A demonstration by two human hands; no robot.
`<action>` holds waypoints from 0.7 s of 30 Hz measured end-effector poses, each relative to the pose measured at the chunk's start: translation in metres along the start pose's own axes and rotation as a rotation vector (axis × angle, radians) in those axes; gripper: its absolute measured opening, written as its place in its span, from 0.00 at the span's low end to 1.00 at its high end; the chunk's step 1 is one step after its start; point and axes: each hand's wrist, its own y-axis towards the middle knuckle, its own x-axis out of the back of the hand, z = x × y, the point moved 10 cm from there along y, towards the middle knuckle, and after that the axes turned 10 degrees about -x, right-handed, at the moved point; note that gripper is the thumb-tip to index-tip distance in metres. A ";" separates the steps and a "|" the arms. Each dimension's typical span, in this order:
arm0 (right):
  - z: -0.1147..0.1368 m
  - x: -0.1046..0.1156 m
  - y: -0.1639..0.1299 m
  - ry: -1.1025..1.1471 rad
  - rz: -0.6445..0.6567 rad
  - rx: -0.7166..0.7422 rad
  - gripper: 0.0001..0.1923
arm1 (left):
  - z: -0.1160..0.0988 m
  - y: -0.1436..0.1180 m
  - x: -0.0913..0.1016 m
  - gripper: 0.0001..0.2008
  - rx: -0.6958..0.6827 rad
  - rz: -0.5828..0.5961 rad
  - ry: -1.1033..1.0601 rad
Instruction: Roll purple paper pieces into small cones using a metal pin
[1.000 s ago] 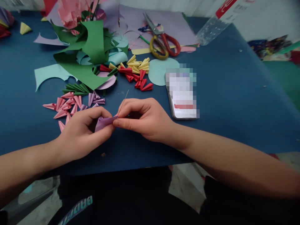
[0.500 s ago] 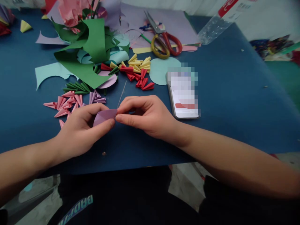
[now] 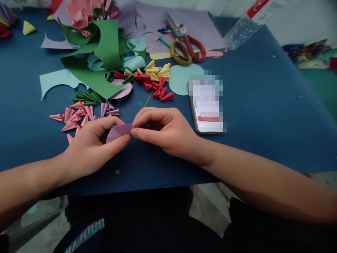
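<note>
A small purple paper piece [image 3: 119,130] is pinched between my left hand [image 3: 93,147] and my right hand [image 3: 164,130], just above the blue table sheet [image 3: 263,116]. My left thumb and fingers curl around its left part. My right fingertips grip its right edge together with a thin wire [image 3: 144,106] that sticks up and away from my fingers. Just beyond my left hand lie several pink folded cones [image 3: 75,117] and a few purple ones [image 3: 108,110].
A phone [image 3: 206,105] lies right of my right hand. Further back are red cones [image 3: 158,89], yellow cones [image 3: 158,70], green sticks [image 3: 85,98], green paper [image 3: 102,52], a light-blue circle [image 3: 177,80], scissors [image 3: 184,45] and a clear bottle [image 3: 242,28]. The table's front edge is near my forearms.
The purple piece has opened from a tight fold into a flatter shape between my fingers. The wire has tipped a little to the right. Both hands stay in place.
</note>
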 end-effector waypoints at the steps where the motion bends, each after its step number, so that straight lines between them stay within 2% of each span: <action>1: 0.000 0.000 0.000 0.000 -0.003 -0.003 0.13 | 0.000 0.000 0.000 0.10 0.005 -0.002 0.009; 8: -0.003 -0.002 0.000 0.075 0.004 -0.029 0.11 | -0.002 -0.001 0.004 0.09 -0.053 -0.038 0.080; 14: -0.003 0.001 -0.002 0.053 -0.043 -0.012 0.13 | -0.002 -0.004 0.001 0.08 -0.101 -0.054 0.079; 21: -0.004 -0.001 -0.002 0.114 -0.012 -0.005 0.16 | -0.005 -0.006 -0.003 0.07 -0.089 -0.036 0.025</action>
